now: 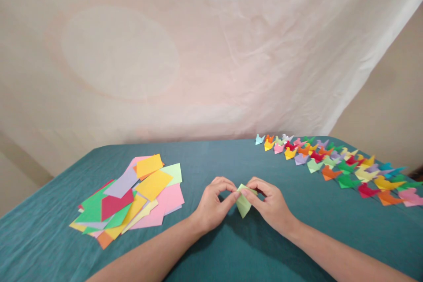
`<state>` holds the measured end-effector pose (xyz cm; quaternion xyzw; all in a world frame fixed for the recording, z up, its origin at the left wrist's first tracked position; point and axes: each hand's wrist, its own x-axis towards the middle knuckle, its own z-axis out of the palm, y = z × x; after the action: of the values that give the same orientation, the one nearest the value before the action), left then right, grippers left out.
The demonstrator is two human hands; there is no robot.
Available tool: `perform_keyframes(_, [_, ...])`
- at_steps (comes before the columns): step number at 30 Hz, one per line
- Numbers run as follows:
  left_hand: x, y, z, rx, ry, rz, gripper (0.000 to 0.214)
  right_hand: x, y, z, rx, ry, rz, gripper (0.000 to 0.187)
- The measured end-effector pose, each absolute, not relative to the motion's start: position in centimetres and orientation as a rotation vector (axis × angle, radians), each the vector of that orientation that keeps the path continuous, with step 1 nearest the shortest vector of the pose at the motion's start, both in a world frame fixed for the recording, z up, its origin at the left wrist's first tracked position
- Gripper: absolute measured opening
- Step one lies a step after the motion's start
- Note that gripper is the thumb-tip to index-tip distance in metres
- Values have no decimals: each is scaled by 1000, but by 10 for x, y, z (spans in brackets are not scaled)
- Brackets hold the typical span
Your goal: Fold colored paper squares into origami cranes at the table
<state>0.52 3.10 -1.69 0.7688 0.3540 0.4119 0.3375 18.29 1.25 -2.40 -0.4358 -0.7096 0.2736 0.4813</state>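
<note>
A small light-green piece of folded paper [243, 205] is held up between my two hands, its pointed end hanging down over the table. My left hand [216, 200] pinches its left edge between thumb and fingertips. On the other side, the thumb of my right hand [272, 202] lies across the paper's upper right part, with the fingers curled behind. The fingers partly hide the folds at the top.
A loose pile of coloured paper sheets [153, 185] lies on the left of the teal-covered table [211, 158]. Several rows of folded paper birds [348, 180] stand along the right side. A pale cloth [205, 53] hangs behind the table's far edge.
</note>
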Motion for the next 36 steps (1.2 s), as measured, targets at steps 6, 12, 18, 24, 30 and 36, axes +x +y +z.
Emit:
perform_keyframes(6, [4,35,-18,1957,960,1093,17,185,15,-26,-1088,-1756,700,23])
perform_keyframes(12, [4,36,-18,1947,972,1074,19,185,16,-29,-1099,-1744,692,28])
perform_keyframes(18, [4,37,-19,1946,991,1060,20,187,17,-30,-1091,-1736,721,32])
perform_keyframes(24, [2,40,-22,1867,1047,1052,22,188,20,-26,-1108,-1786,751,37])
perform_keyframes(30, [1,43,-27,1855,1088,1041,24,190,24,-28,-1137,-1828,746,39])
perform_keyframes(36, [1,43,-24,1847,1081,1027,24,191,23,-30,-1166,-1820,695,41])
